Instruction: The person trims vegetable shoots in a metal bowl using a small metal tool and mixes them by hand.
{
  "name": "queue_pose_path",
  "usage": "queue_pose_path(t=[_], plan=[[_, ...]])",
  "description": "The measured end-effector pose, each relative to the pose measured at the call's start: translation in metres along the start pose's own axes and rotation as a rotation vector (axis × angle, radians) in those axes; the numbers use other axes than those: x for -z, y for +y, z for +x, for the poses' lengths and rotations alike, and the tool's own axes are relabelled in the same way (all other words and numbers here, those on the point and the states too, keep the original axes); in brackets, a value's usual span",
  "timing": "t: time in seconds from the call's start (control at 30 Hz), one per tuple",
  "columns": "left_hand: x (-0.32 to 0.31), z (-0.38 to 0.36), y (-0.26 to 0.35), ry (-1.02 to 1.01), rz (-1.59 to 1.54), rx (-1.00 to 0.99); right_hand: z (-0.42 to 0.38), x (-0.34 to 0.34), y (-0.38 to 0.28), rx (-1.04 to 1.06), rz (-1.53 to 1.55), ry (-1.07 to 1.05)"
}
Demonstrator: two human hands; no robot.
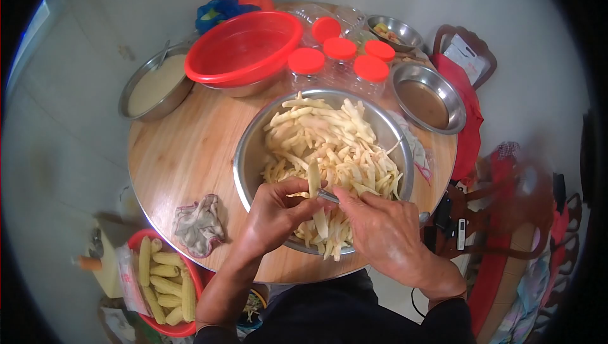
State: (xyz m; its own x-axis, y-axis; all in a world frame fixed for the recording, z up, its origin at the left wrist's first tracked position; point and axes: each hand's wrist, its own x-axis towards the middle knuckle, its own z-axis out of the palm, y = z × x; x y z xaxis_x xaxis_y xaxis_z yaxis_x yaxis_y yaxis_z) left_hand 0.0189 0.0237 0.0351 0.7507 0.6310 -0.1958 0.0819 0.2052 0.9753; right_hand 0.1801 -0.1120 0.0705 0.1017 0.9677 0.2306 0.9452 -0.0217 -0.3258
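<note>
My left hand pinches a long, pale yellow strip and holds it upright over a large steel bowl. My right hand grips a small metal tool, its shiny part pressed against the strip near my left fingertips; my fingers hide the rest of the tool. Heaped in the bowl are many similar pale yellow strips, some long and tapered. Both hands are close together above the bowl's near side.
Behind the bowl stand a red basin and several clear jars with red lids. A bowl of pale liquid is at left, a bowl of brown liquid at right. A crumpled cloth lies left; corn cobs fill a low red tub.
</note>
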Motion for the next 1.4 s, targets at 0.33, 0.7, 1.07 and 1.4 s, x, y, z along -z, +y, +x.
queue_pose_path(t=[0.33, 0.7, 1.07, 1.4], plan=[[-0.012, -0.005, -0.003, 0.157, 0.311, -0.219, -0.003, -0.002, -0.01, 0.008, -0.072, 0.017], [-0.013, 0.004, -0.013, 0.203, 0.191, -0.284, 0.015, -0.011, -0.014, -0.091, -0.009, 0.025], [-0.018, 0.004, 0.007, 0.219, 0.338, -0.233, 0.044, -0.002, -0.004, -0.15, 0.056, 0.006], [-0.001, 0.003, -0.002, 0.048, 0.251, -0.088, 0.049, 0.036, 0.029, -0.264, 0.34, 0.124]])
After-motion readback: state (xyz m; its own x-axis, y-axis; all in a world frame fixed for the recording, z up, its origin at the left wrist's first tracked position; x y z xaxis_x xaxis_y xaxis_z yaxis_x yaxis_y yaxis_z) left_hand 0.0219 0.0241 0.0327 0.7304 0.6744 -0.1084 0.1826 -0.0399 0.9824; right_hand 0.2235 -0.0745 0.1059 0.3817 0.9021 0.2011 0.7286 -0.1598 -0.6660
